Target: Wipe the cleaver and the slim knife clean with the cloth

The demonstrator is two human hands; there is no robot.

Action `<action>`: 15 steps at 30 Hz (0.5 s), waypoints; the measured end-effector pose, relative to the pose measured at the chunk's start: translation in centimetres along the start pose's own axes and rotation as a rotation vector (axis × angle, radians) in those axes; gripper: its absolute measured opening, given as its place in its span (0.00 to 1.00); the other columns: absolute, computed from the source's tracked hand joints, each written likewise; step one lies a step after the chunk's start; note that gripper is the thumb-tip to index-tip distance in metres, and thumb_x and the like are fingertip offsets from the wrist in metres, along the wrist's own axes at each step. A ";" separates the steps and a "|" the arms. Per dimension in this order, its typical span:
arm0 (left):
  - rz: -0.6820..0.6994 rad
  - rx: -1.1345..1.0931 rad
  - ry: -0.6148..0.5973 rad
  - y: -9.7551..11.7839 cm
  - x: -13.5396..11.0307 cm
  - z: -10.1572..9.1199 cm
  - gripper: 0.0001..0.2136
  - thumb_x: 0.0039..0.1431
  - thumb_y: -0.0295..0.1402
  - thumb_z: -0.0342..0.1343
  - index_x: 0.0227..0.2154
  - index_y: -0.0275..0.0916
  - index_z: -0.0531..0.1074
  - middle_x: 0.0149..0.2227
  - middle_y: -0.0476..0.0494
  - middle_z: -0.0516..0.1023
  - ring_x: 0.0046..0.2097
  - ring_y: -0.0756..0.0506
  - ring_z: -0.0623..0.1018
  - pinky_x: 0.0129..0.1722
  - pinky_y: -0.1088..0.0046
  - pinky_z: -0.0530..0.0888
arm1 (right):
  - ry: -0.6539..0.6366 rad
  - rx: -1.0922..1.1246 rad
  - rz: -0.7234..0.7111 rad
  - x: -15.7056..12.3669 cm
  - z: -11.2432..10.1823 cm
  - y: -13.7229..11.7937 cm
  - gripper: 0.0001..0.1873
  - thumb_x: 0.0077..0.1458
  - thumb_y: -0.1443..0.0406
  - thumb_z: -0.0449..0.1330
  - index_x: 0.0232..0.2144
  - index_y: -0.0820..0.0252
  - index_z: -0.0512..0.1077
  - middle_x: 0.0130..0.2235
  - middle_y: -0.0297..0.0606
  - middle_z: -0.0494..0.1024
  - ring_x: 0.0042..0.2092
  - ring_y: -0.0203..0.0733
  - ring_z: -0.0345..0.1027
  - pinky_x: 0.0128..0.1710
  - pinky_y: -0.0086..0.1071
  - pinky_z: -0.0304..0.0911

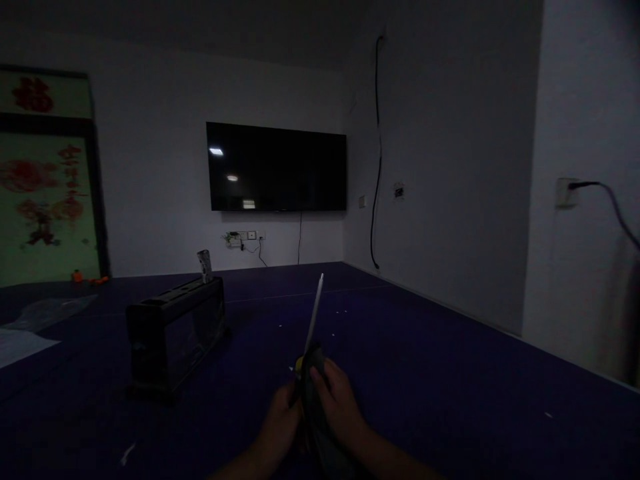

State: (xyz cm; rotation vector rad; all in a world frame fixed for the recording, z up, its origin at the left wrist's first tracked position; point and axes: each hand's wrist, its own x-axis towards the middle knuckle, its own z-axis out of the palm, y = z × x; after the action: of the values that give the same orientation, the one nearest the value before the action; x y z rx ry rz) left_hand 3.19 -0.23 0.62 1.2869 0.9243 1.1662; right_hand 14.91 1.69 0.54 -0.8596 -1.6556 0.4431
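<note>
Both hands are together at the bottom centre of the head view, closed around a dark tool with a long thin pale rod point(315, 310). The rod points up and away over the table. My left hand point(281, 415) grips the tool's left side, near a small yellow part point(299, 364). My right hand point(343, 404) wraps its dark body point(316, 417) from the right, thumb on top. Poor light hides the tool's exact kind and its lower end. To the left stands a black box-shaped holder point(176, 333), with a patterned cylindrical piece point(205, 265) upright at its far end.
The dark purple tabletop point(430, 373) reaches to the walls, with small white scraps on it. Clear plastic point(53, 311) and a white sheet point(23, 348) lie at left, orange items point(98, 281) behind. A television point(278, 170) and a hanging cable point(376, 207) are on the walls.
</note>
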 end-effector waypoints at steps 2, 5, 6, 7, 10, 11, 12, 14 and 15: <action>-0.031 0.040 -0.024 -0.3 0.1 0.0 0.31 0.40 0.58 0.51 0.34 0.32 0.71 0.18 0.46 0.72 0.16 0.51 0.67 0.15 0.77 0.62 | -0.022 -0.005 0.001 0.0 -0.1 -0.1 0.18 0.58 0.55 0.46 0.36 0.60 0.70 0.34 0.39 0.73 0.37 0.40 0.67 0.39 0.30 0.61; 0.003 0.065 -0.034 -0.8 0.2 0.0 0.30 0.40 0.58 0.51 0.28 0.31 0.72 0.14 0.46 0.69 0.15 0.51 0.67 0.15 0.78 0.62 | -0.052 0.001 0.008 0.0 -0.1 -0.2 0.19 0.59 0.55 0.45 0.36 0.60 0.71 0.33 0.39 0.73 0.37 0.40 0.67 0.38 0.30 0.61; 0.007 0.068 -0.030 -0.9 0.3 0.0 0.30 0.39 0.59 0.51 0.26 0.31 0.72 0.13 0.47 0.69 0.15 0.52 0.67 0.15 0.79 0.61 | -0.059 0.003 0.003 0.0 -0.2 -0.3 0.20 0.59 0.55 0.44 0.36 0.60 0.71 0.34 0.40 0.73 0.37 0.40 0.67 0.38 0.30 0.61; 0.002 0.070 -0.028 -1.0 0.3 0.0 0.30 0.38 0.59 0.51 0.26 0.31 0.71 0.13 0.47 0.68 0.14 0.52 0.66 0.14 0.79 0.61 | -0.061 0.004 -0.005 0.0 -0.2 -0.3 0.20 0.59 0.55 0.44 0.36 0.60 0.71 0.34 0.40 0.73 0.37 0.40 0.67 0.39 0.30 0.60; -0.034 0.072 -0.032 -0.9 0.3 0.0 0.31 0.36 0.59 0.52 0.29 0.31 0.72 0.11 0.49 0.66 0.12 0.52 0.63 0.11 0.78 0.58 | -0.056 0.002 -0.028 -0.1 -0.2 -0.5 0.19 0.59 0.55 0.45 0.38 0.59 0.71 0.35 0.41 0.74 0.37 0.40 0.66 0.39 0.31 0.60; -0.033 0.072 -0.031 -0.8 0.3 0.0 0.31 0.36 0.59 0.53 0.30 0.31 0.72 0.11 0.49 0.66 0.12 0.52 0.63 0.11 0.79 0.58 | -0.055 0.004 -0.035 -0.1 -0.2 -0.6 0.19 0.59 0.55 0.45 0.39 0.59 0.71 0.36 0.41 0.74 0.37 0.40 0.66 0.39 0.31 0.60; -0.029 0.072 -0.026 -0.7 0.3 0.0 0.31 0.35 0.59 0.53 0.30 0.31 0.72 0.11 0.49 0.66 0.12 0.52 0.63 0.11 0.79 0.58 | -0.062 0.008 -0.044 -0.1 -0.2 -0.7 0.19 0.59 0.55 0.45 0.39 0.59 0.71 0.36 0.41 0.74 0.36 0.40 0.66 0.38 0.31 0.60; -0.014 0.072 -0.002 -0.7 0.3 -0.1 0.30 0.35 0.58 0.54 0.29 0.31 0.72 0.11 0.49 0.66 0.13 0.52 0.64 0.12 0.79 0.58 | -0.097 0.022 -0.065 -0.1 -0.3 -0.9 0.19 0.59 0.55 0.45 0.39 0.59 0.71 0.36 0.41 0.74 0.36 0.40 0.66 0.38 0.31 0.60; -0.007 0.073 0.009 -0.7 0.3 -0.1 0.30 0.35 0.58 0.54 0.29 0.31 0.72 0.11 0.49 0.66 0.13 0.52 0.64 0.12 0.78 0.59 | -0.118 0.026 -0.070 -0.1 -0.3 -0.9 0.20 0.59 0.55 0.44 0.39 0.59 0.71 0.36 0.40 0.74 0.36 0.39 0.66 0.38 0.31 0.60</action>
State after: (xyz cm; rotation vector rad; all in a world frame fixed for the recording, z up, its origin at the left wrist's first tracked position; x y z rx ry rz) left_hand 3.21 0.14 -0.06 1.3373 0.9851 1.1423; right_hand 14.91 0.97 1.19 -0.7660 -1.7786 0.4734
